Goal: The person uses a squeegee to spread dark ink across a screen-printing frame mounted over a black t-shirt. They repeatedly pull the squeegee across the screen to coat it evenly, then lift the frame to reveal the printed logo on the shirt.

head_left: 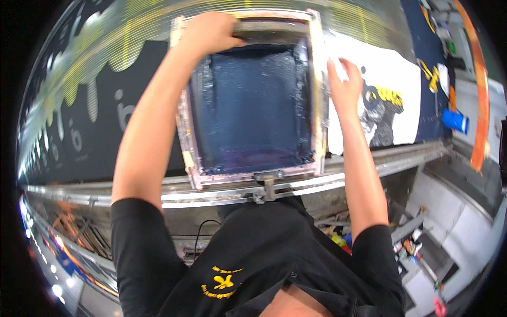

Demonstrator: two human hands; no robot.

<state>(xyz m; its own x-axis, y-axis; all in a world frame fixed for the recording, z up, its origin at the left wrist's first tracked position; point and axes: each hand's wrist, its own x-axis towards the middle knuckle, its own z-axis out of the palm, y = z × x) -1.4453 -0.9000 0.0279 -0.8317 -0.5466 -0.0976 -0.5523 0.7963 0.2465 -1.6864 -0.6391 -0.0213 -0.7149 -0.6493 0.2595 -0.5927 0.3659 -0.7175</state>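
A rectangular printing screen [253,108] with a pale taped frame and glossy dark blue ink lies over the printing table. My left hand [209,34] grips the frame near its top left corner, fingers curled at the top edge. My right hand [346,87] is beside the frame's upper right side, thumb and fingers apart; whether its fingertips touch the frame is unclear. White fabric [396,121] with a black and yellow print lies under and around my right hand. Dark fabric [145,74] with pale printed marks lies left of the screen.
A metal rail [396,157] runs along the table's near edge, with a bracket [266,185] below the screen. At the right are a blue container [454,121], yellow-handled tools [433,79] and an orange strip [479,132]. Assorted items [412,245] sit lower right.
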